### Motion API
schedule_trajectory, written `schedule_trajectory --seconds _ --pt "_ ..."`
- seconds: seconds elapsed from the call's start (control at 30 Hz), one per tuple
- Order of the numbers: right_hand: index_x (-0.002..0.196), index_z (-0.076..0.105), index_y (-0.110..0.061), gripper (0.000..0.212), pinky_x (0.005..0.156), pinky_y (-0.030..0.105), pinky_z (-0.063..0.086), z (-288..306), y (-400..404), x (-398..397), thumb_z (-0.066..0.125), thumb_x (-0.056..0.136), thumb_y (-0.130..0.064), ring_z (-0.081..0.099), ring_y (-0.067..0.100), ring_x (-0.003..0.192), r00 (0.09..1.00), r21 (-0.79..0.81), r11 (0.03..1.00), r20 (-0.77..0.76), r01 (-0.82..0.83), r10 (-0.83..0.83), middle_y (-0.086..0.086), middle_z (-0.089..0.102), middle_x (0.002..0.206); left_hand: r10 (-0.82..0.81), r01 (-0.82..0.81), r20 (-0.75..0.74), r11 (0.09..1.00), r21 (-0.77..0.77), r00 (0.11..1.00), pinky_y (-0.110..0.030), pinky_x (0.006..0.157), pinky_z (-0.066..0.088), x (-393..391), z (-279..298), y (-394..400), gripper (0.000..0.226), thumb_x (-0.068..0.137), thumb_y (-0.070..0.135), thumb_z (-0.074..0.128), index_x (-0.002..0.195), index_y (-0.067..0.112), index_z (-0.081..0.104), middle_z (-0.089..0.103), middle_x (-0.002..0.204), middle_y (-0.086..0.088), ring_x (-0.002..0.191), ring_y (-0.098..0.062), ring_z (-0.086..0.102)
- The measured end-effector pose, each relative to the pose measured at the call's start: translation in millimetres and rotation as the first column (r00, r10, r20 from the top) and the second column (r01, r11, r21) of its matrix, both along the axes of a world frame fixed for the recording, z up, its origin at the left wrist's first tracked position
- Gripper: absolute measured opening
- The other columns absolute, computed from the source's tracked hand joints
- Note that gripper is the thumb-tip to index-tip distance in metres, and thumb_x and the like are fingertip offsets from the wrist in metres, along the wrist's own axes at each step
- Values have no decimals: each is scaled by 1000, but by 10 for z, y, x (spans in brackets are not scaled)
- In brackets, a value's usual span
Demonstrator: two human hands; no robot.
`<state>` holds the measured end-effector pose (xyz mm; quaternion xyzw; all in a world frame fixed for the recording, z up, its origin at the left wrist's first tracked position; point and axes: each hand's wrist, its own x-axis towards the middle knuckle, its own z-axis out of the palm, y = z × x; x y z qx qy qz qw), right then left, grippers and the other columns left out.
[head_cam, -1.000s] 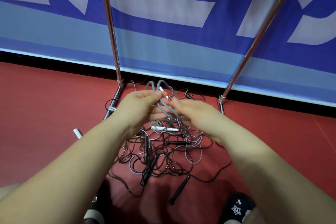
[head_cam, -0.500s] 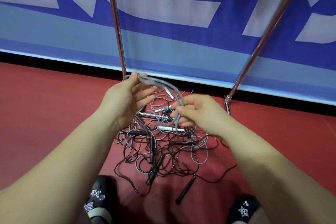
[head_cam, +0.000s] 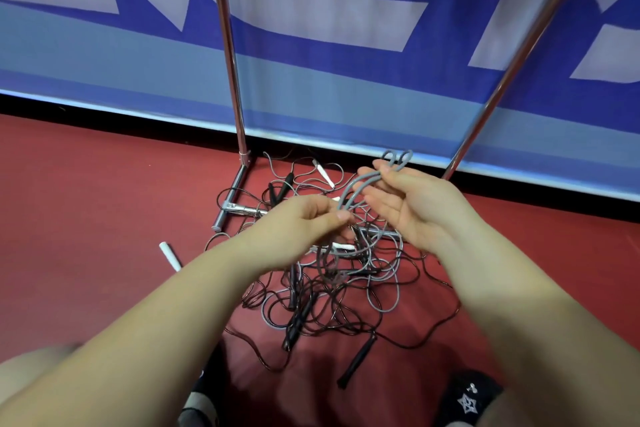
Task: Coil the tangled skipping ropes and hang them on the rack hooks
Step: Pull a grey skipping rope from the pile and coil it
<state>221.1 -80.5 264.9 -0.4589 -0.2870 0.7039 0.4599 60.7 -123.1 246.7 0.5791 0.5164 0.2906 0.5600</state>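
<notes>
A tangled heap of grey and black skipping ropes (head_cam: 332,288) lies on the red floor between the rack's two legs. A grey rope (head_cam: 360,185) is lifted out of the heap and folded into loops. My right hand (head_cam: 412,204) pinches the looped end between thumb and forefinger, with two small loops poking out above it. My left hand (head_cam: 304,222) pinches the same strands lower down, just above the heap. The rack's hooks are out of view.
The rack's left upright (head_cam: 228,55) and right upright (head_cam: 526,45) rise in front of a blue and white banner (head_cam: 346,10). Its base bar (head_cam: 230,199) lies on the floor. A white handle (head_cam: 169,255) lies apart at the left. My black shoes (head_cam: 467,399) are at the bottom.
My right hand has risen and now holds the grey rope's looped end, while my left hand has dropped toward the heap. The view has shifted left.
</notes>
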Motion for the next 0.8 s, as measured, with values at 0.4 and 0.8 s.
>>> schedule_trajectory --seconds 0.4,0.8 --pt "115 57 -21 35 78 33 57 -75 -77 -38 46 93 -45 68 18 90 828 -66 899 367 -432 425 4 69 104 276 -254 306 961 -111 911 -17 56 54 -16 57 114 15 95 7 53 83 4 62 69 72 -4 58 -6 65" --pt "80 62 -37 19 70 31 49 -250 -157 -110 66 88 -19 64 19 74 432 252 721 899 -645 72 -4 69 79 569 -543 503 812 -216 650 -17 57 56 -169 102 223 17 96 8 52 80 9 58 70 64 2 61 -6 69"
